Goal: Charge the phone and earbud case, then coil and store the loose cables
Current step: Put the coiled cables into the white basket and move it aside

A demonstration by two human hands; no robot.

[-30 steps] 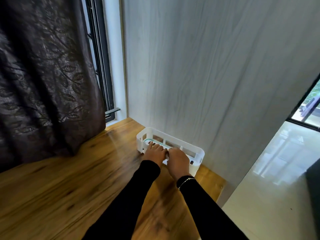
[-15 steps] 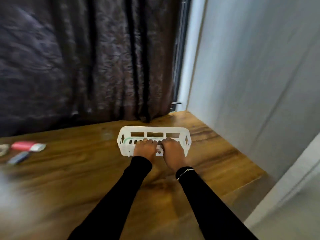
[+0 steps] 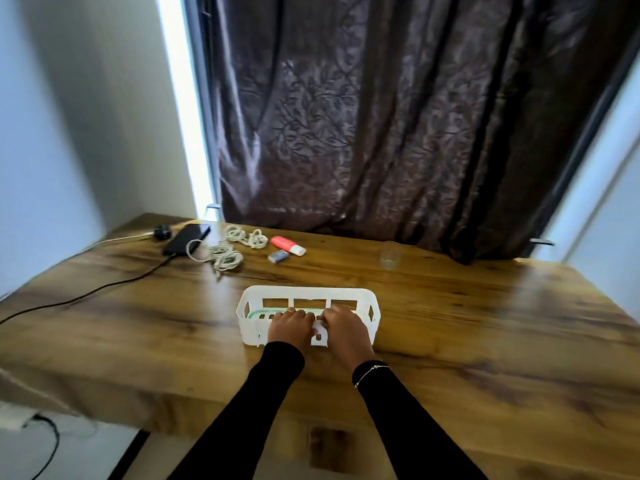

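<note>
Now both hands sit on the near wall of the white basket (image 3: 360,295), which rests on the counter (image 3: 485,341) just ahead of the person. The left hand (image 3: 290,328) curls over the rim with its fingers dipping inside; the right hand (image 3: 344,330) does the same just beside it, fingers folded over the edge. Each is clamped on the basket wall rather than spread flat.

Judging by this, the step in hand is bringing the storage basket into place, so the storing stage looks about to begin. The phone (image 3: 187,238) lies at about 10 o'clock from the basket, near the far left corner, with a white cable looping from its end and a dark lead (image 3: 86,296) trailing off the counter's left edge, so charging seems under way. Whether an earbud case is connected I cannot tell.

Two bundles of pale cable (image 3: 227,258) lie at 11 o'clock, near the phone and well apart from the basket. A red-and-white object (image 3: 288,244) and a small grey one (image 3: 278,256) lie at 12 o'clock, and a clear glass (image 3: 390,255) stands at 1 o'clock.

Inside the basket, only a green strip (image 3: 260,311) shows along the floor at its left end; what it is I cannot tell. The next move likely calls for letting go of the rim and reaching to 11 o'clock for a cable bundle.
</note>
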